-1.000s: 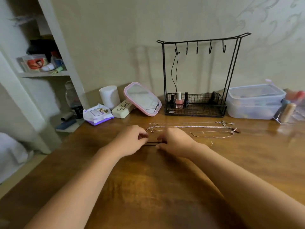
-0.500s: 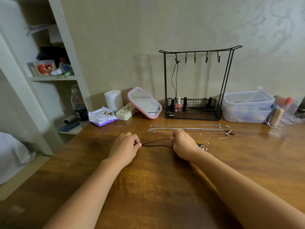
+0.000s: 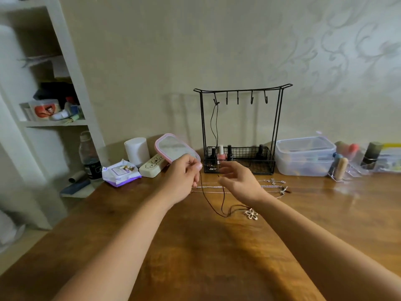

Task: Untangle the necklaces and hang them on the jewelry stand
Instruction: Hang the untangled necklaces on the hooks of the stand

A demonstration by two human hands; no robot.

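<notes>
**Head view: black cord lifted off the table, ends apart**

Half a second ago both my hands were low on the table, pinching the cord flat between them. Now they are raised toward the stand (image 3: 240,127). My left hand (image 3: 182,179) is closed in a pinch on one end of the cord (image 3: 202,196), which drops from it to the wood and loops back up. My right hand (image 3: 240,181) is half open with fingers spread; the other end rises toward it, but I cannot tell whether it grips that end. The flower pendant (image 3: 251,213) lies on the table (image 3: 195,257) just beside the right wrist.

I judge this cord is freed and ready for a spare hook; one cord already hangs on the leftmost hook. The silver chains (image 3: 273,186) lie behind my hands, not yet hung.
</notes>
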